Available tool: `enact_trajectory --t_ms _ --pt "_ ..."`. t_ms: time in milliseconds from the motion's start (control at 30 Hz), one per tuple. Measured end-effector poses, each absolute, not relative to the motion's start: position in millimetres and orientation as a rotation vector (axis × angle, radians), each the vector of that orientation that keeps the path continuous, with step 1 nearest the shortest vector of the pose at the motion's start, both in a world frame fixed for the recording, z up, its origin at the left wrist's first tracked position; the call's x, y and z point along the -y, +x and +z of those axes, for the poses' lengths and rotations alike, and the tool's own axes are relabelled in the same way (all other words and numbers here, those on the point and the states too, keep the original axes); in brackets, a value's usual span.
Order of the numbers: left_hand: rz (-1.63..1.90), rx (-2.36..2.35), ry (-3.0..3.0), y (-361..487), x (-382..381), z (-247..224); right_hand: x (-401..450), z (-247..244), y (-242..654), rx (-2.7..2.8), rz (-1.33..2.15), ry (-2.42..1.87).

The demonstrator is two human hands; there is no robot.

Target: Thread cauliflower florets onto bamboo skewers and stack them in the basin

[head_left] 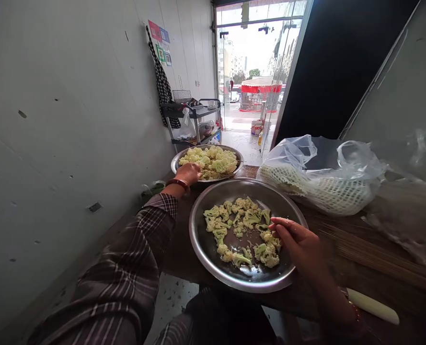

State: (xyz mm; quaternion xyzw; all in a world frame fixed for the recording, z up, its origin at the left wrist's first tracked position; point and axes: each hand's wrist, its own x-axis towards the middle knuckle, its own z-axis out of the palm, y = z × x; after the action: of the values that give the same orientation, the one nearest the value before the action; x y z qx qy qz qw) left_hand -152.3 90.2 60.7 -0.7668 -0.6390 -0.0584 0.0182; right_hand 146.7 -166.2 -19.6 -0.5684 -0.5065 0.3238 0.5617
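Observation:
My left hand [189,173] is closed at the near left rim of the far metal bowl [174,167], which is heaped with pale cauliflower florets [216,158]. Its fingers curl away from me, hiding whatever they hold. Thin sticks show among those florets. Closer to me stands a wide steel basin [213,273] with loose cauliflower pieces [247,218] spread in a ring over its bottom. Over this basin's right side, my right hand [299,242] has thumb and fingers drawn together. Its fingertips are beside a floret; I cannot make out anything between them.
Thin wooden skewers [374,256] lie on the dark table to the right, near a pale green handle [373,305]. Behind them sit plastic bags [335,187] with netted produce. A wall runs along the left; a cart [194,115] stands near the glass door.

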Motion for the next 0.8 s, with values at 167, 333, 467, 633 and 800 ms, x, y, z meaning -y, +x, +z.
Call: enact_trajectory --t_ms 167,333,467,633,800 --pt "-0.267 1.751 -2.296 -140 -65 65 167 -20 147 1.193 0.737 -1.356" --pt "-0.302 1.490 -2.469 -104 -59 51 169 -21 147 1.175 0.731 -1.356" --pt "-0.190 1.490 -2.644 -84 -78 30 169 -23 147 1.148 0.749 -1.367" --pt "-0.164 1.613 -2.741 -83 -102 13 169 -24 148 1.155 0.707 -1.406" --pt "-0.121 1.593 -2.800 -87 -106 8 170 -21 148 1.172 0.722 -1.422"
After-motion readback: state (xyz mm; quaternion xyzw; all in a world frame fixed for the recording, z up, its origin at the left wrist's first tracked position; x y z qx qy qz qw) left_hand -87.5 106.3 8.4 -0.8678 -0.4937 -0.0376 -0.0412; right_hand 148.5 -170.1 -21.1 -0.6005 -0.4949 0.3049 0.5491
